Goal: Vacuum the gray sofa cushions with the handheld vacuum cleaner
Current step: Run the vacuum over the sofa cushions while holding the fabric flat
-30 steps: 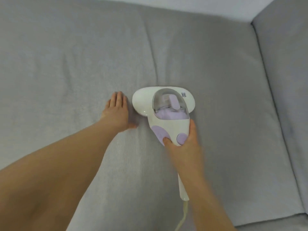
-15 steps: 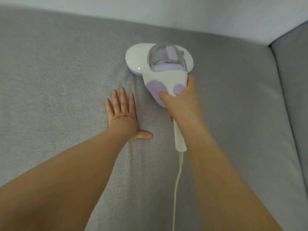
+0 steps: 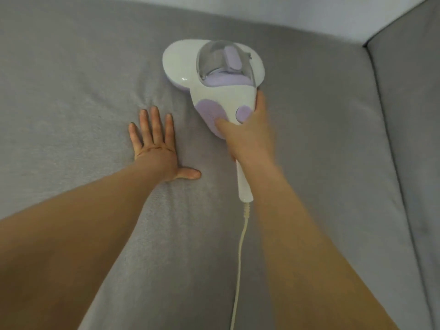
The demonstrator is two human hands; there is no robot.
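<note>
Upper centre: white-and-lilac plastic handheld vacuum cleaner (image 3: pixel 214 79) gripped at its neck by right hand (image 3: pixel 247 136) (probably light, rigid); left hand (image 3: pixel 154 148) flat on soft gray fabric sofa cushion (image 3: pixel 71 91).

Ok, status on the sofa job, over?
Right hand grips vacuum, head down on gray cushion. Left hand flat on cushion beside it, apart. Cord trails back; nothing ahead of the head.

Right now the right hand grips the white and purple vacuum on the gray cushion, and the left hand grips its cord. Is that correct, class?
Not quite. The head view shows the left hand resting flat on the cushion, beside the vacuum, not on the cord. The right hand does grip the vacuum.
</note>
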